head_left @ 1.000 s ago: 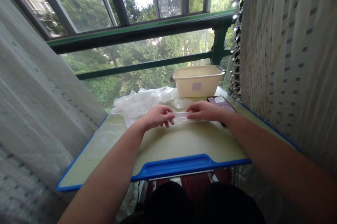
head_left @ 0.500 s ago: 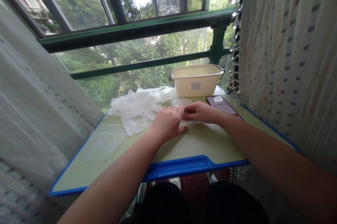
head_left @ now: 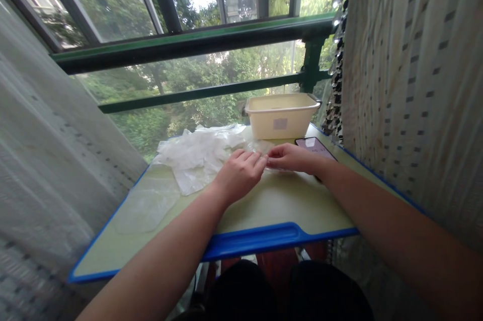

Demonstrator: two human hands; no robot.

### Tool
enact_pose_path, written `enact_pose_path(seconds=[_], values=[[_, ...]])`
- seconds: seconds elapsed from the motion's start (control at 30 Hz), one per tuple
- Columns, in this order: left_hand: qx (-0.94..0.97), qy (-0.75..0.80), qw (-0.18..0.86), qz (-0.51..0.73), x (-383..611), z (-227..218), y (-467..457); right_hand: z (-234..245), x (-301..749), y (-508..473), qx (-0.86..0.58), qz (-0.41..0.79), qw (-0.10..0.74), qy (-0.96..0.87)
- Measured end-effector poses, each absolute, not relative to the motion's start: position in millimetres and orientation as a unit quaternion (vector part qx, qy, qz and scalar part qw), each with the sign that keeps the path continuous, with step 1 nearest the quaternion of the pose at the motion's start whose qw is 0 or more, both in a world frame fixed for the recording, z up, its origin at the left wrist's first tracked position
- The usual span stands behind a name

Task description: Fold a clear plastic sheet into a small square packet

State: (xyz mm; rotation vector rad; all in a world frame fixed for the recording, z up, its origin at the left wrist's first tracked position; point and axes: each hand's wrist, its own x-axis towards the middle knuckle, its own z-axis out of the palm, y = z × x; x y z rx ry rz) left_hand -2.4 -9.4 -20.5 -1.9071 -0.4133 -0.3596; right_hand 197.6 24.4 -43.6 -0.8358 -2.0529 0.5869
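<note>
My left hand and my right hand meet over the middle of the table, fingertips close together. Both have bent, closed fingers pinching a clear plastic bag, mostly hidden by the fingers; part of it shows just beyond them. Left of my hands lies a loose heap of whitish see-through plastic bags. A single flat clear bag rests apart, nearer the table's left edge.
A cream plastic bin with a small label stands at the back of the blue-edged table. Beside my right wrist lies a phone, partly covered by the forearm. Curtains hang on both sides; a green railing crosses the window.
My left thumb, stuck out toward me before, has tucked in beneath the fingers. My right hand has shifted slightly right and its fingers have drawn together.
</note>
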Motion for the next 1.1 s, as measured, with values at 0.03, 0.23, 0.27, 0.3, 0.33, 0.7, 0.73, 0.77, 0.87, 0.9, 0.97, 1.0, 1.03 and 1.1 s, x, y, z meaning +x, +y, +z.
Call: enact_pose_path(seconds=[0.03, 0.23, 0.27, 0.3, 0.33, 0.7, 0.73, 0.77, 0.87, 0.9, 0.97, 1.0, 1.03, 1.1], values=[[-0.811, -0.163, 0.540, -0.156, -5, -20, -7, -44, 199, 25, -0.345, 0.221, 0.406, -0.817], [-0.828, -0.189, 0.510, -0.137, -12, -22, 3, -40, 205, 28, -0.381, 0.090, 0.389, -0.834], [-0.828, -0.211, 0.503, -0.126, -11, -23, 3, -40, 203, 26, -0.388, 0.023, 0.407, -0.826], [-0.829, -0.234, 0.495, -0.115, -10, -24, 3, -41, 201, 24, -0.392, -0.057, 0.427, -0.812], [-0.829, -0.254, 0.487, -0.104, -8, -25, 2, -42, 197, 21, -0.393, -0.136, 0.442, -0.795], [-0.882, -0.343, 0.298, -0.119, -10, -44, 3, -75, 158, 21, -0.433, -0.139, 0.259, -0.852], [-0.884, -0.356, 0.284, -0.104, -12, -44, 1, -75, 159, 21, -0.438, -0.145, 0.259, -0.849], [-0.884, -0.370, 0.275, -0.084, -13, -44, -1, -76, 159, 20, -0.442, -0.150, 0.257, -0.846], [-0.868, -0.425, 0.256, -0.027, -16, -44, -11, -76, 160, 17, -0.446, -0.163, 0.255, -0.842], [-0.861, -0.439, 0.254, -0.013, -17, -44, -15, -77, 160, 16, -0.447, -0.163, 0.255, -0.842], [-0.849, -0.462, 0.256, 0.005, -22, -46, -23, -76, 159, 16, -0.449, -0.155, 0.257, -0.842], [-0.842, -0.473, 0.260, 0.009, -24, -47, -27, -76, 159, 16, -0.448, -0.151, 0.258, -0.843], [-0.833, -0.485, 0.265, 0.014, -26, -48, -31, -76, 159, 17, -0.447, -0.147, 0.260, -0.843], [-0.808, -0.519, 0.277, 0.019, -26, -48, -38, -76, 159, 18, -0.444, -0.143, 0.261, -0.845]])
